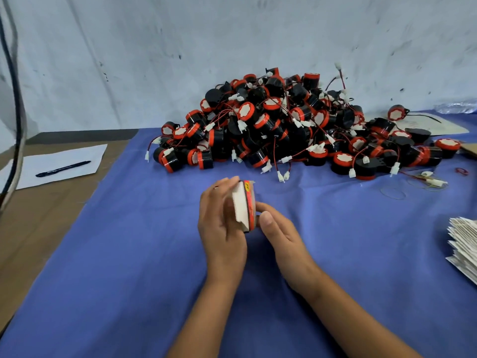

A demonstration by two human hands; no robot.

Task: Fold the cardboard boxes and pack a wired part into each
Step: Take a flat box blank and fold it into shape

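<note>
A small cardboard box (244,205), white inside with a red printed side, stands on edge between my two hands above the blue cloth (129,254). My left hand (219,220) holds its left face, fingers curled over the top edge. My right hand (277,228) holds the right side, thumb against the red face. A big heap of black-and-red round wired parts (291,125) with white plugs lies behind, apart from both hands. A stack of flat unfolded boxes (464,246) sits at the right edge.
A white sheet of paper (55,165) with a black pen (63,168) lies on the brown board at the left. A dark cable (15,99) hangs down the left side. Loose rubber bands (393,193) and a stray plug lie at the right of the heap.
</note>
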